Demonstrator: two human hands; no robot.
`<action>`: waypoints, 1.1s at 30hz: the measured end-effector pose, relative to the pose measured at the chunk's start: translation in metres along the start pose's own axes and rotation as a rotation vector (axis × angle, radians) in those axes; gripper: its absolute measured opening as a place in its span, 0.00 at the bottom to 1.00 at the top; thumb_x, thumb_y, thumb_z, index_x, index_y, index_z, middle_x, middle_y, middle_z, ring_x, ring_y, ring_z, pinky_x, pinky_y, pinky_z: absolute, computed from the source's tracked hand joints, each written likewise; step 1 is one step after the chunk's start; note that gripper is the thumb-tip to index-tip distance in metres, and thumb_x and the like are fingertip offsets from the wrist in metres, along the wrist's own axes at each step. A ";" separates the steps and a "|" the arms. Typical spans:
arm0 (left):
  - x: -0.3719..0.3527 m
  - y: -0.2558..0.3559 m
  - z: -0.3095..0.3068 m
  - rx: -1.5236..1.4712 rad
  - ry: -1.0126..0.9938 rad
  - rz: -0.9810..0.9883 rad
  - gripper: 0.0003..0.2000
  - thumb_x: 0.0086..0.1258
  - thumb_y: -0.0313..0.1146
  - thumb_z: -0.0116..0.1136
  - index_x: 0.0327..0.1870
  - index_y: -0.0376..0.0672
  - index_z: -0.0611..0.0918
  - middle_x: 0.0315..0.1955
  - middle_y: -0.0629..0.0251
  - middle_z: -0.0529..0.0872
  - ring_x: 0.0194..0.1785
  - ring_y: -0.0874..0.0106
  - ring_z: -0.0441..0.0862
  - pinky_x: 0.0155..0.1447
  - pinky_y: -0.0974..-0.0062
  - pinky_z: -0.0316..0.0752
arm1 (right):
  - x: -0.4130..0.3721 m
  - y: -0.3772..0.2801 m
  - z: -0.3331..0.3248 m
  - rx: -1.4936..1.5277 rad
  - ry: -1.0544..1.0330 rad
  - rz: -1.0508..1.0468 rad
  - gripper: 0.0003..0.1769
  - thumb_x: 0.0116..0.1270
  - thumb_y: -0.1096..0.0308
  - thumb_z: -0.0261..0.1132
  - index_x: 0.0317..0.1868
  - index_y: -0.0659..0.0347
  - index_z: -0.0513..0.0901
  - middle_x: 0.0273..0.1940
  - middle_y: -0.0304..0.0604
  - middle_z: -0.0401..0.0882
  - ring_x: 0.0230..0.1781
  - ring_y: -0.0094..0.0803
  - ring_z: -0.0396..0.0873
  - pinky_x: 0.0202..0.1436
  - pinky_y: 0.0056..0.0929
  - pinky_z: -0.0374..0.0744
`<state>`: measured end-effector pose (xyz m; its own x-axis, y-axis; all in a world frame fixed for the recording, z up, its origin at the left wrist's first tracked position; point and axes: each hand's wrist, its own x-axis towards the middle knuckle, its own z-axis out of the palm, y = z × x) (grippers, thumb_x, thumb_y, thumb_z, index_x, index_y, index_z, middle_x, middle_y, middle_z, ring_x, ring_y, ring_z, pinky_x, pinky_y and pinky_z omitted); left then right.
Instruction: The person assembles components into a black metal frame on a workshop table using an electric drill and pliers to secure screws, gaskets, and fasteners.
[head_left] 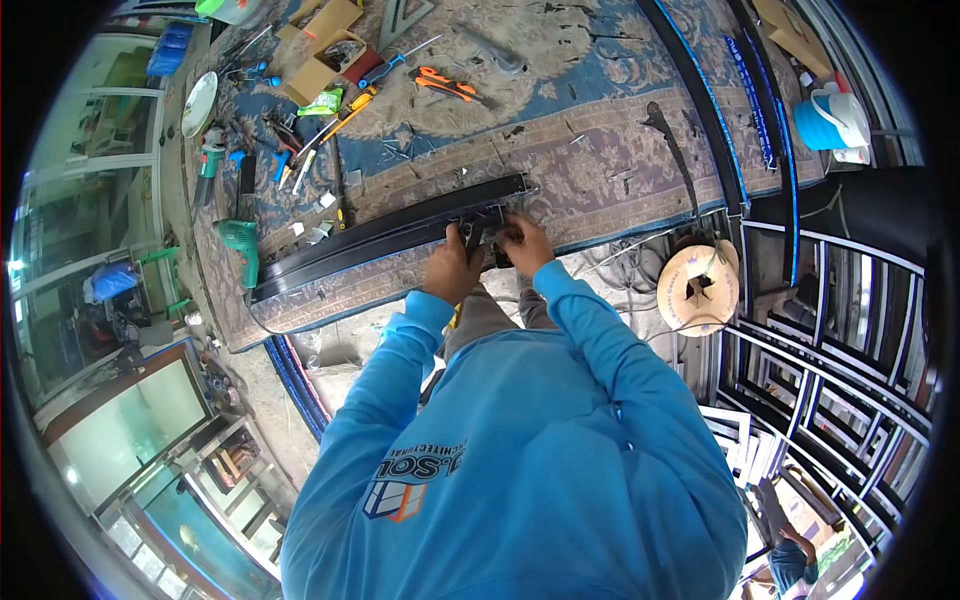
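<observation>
Both hands meet over a small black part (477, 228) at the near edge of the carpeted table. My left hand (455, 265) has its fingers closed round the part's left side. On the right side, my right hand (525, 243) pinches at it, though what lies between those fingertips is too small to tell. Just beyond and to the left, a long black profile (390, 222) lies along the table, its right end close to my hands.
A green drill (240, 240), a green grinder (210, 160), orange-handled pliers (445, 84) and an open cardboard box (325, 60) lie on the carpet (590, 150). Long black bars (705, 100) cross the right side near a blue jug (830, 120). A person (792, 560) is at lower right.
</observation>
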<state>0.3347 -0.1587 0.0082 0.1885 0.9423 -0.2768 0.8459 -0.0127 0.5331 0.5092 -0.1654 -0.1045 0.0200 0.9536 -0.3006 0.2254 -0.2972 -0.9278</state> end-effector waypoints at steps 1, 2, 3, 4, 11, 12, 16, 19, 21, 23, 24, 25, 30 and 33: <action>-0.002 0.005 -0.002 0.028 -0.008 -0.022 0.28 0.70 0.44 0.63 0.57 0.32 0.66 0.32 0.36 0.86 0.35 0.38 0.85 0.37 0.44 0.79 | 0.001 -0.002 0.000 0.027 0.008 0.013 0.25 0.64 0.71 0.69 0.62 0.65 0.79 0.40 0.46 0.88 0.40 0.34 0.87 0.47 0.33 0.83; -0.002 0.009 -0.004 0.053 -0.014 -0.042 0.27 0.70 0.43 0.63 0.56 0.31 0.66 0.32 0.36 0.86 0.35 0.38 0.85 0.37 0.44 0.80 | 0.001 -0.004 -0.002 0.050 0.018 0.025 0.25 0.63 0.70 0.69 0.61 0.65 0.81 0.40 0.49 0.88 0.42 0.39 0.87 0.49 0.35 0.83; -0.003 0.005 -0.003 0.035 -0.015 -0.040 0.27 0.70 0.43 0.63 0.57 0.31 0.66 0.32 0.36 0.86 0.35 0.38 0.85 0.37 0.44 0.79 | -0.001 -0.006 0.000 0.080 0.024 0.042 0.24 0.61 0.69 0.69 0.59 0.65 0.82 0.41 0.52 0.89 0.43 0.43 0.87 0.51 0.37 0.83; -0.003 0.001 -0.001 0.011 -0.010 -0.034 0.27 0.70 0.43 0.63 0.57 0.31 0.65 0.32 0.37 0.86 0.35 0.38 0.85 0.37 0.43 0.79 | -0.001 -0.009 -0.001 0.078 0.020 0.043 0.24 0.61 0.69 0.69 0.59 0.65 0.82 0.41 0.52 0.89 0.43 0.43 0.87 0.51 0.37 0.83; 0.008 0.005 0.010 0.147 -0.168 0.029 0.27 0.70 0.41 0.61 0.59 0.31 0.65 0.32 0.39 0.87 0.34 0.40 0.86 0.38 0.44 0.80 | -0.010 -0.002 -0.001 0.118 -0.004 0.022 0.26 0.66 0.56 0.70 0.58 0.67 0.82 0.46 0.57 0.87 0.47 0.46 0.86 0.53 0.39 0.81; 0.010 0.008 0.009 0.132 -0.159 0.014 0.26 0.70 0.39 0.61 0.60 0.31 0.65 0.32 0.39 0.87 0.35 0.40 0.86 0.38 0.44 0.80 | -0.006 -0.003 0.000 0.153 0.004 0.020 0.29 0.68 0.52 0.69 0.58 0.68 0.82 0.47 0.59 0.87 0.48 0.47 0.86 0.54 0.39 0.81; 0.009 0.012 0.009 0.178 -0.190 0.029 0.26 0.69 0.36 0.59 0.61 0.30 0.65 0.37 0.39 0.86 0.39 0.40 0.86 0.41 0.45 0.81 | -0.033 -0.076 0.008 0.267 -0.105 0.295 0.42 0.71 0.32 0.57 0.54 0.71 0.82 0.47 0.62 0.85 0.48 0.51 0.84 0.52 0.42 0.78; -0.002 0.010 -0.001 0.208 -0.105 0.090 0.28 0.66 0.35 0.64 0.62 0.32 0.69 0.48 0.40 0.82 0.42 0.43 0.85 0.44 0.51 0.82 | -0.017 -0.076 0.030 0.162 -0.001 0.338 0.45 0.69 0.24 0.50 0.43 0.65 0.84 0.36 0.47 0.86 0.37 0.38 0.81 0.40 0.34 0.76; -0.041 -0.001 -0.013 0.271 0.216 0.337 0.29 0.64 0.37 0.68 0.62 0.33 0.71 0.49 0.44 0.83 0.41 0.47 0.86 0.44 0.56 0.83 | -0.012 -0.068 0.038 0.368 -0.052 0.358 0.42 0.67 0.24 0.55 0.44 0.63 0.80 0.34 0.47 0.85 0.35 0.38 0.84 0.42 0.35 0.82; -0.082 -0.040 0.001 -0.127 0.032 0.134 0.27 0.63 0.40 0.71 0.58 0.34 0.75 0.44 0.47 0.86 0.39 0.51 0.87 0.44 0.58 0.82 | -0.024 -0.091 0.040 0.678 -0.011 0.484 0.40 0.66 0.26 0.59 0.45 0.62 0.79 0.33 0.47 0.85 0.33 0.38 0.85 0.41 0.36 0.85; -0.086 -0.045 0.007 -0.234 -0.040 0.040 0.26 0.63 0.40 0.71 0.57 0.35 0.77 0.41 0.48 0.87 0.38 0.51 0.87 0.44 0.58 0.82 | -0.025 -0.089 0.042 0.780 0.003 0.509 0.38 0.64 0.28 0.63 0.41 0.62 0.78 0.32 0.48 0.84 0.32 0.36 0.86 0.38 0.36 0.85; -0.090 -0.050 0.014 -0.334 -0.101 -0.060 0.25 0.62 0.41 0.72 0.56 0.36 0.79 0.39 0.49 0.88 0.38 0.51 0.87 0.44 0.59 0.82 | -0.023 -0.088 0.043 0.799 0.004 0.520 0.38 0.64 0.28 0.64 0.41 0.62 0.78 0.32 0.48 0.84 0.32 0.37 0.86 0.37 0.37 0.85; -0.078 -0.069 0.017 -0.123 -0.221 -0.118 0.19 0.62 0.36 0.69 0.53 0.37 0.84 0.32 0.44 0.88 0.37 0.48 0.88 0.42 0.58 0.82 | -0.015 -0.083 0.056 0.975 0.030 0.591 0.34 0.63 0.31 0.67 0.38 0.59 0.76 0.27 0.43 0.78 0.27 0.35 0.81 0.34 0.37 0.83; -0.064 0.001 -0.089 -0.382 -0.564 -0.451 0.28 0.63 0.45 0.74 0.54 0.31 0.80 0.29 0.54 0.90 0.34 0.59 0.90 0.38 0.59 0.82 | -0.012 -0.065 0.068 0.909 0.068 0.591 0.33 0.62 0.32 0.68 0.36 0.57 0.76 0.26 0.39 0.74 0.25 0.32 0.77 0.32 0.34 0.79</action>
<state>0.2785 -0.1894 0.0978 0.1795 0.5182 -0.8362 0.6910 0.5386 0.4821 0.4277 -0.1610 -0.0558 -0.0510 0.6398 -0.7668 -0.6427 -0.6087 -0.4652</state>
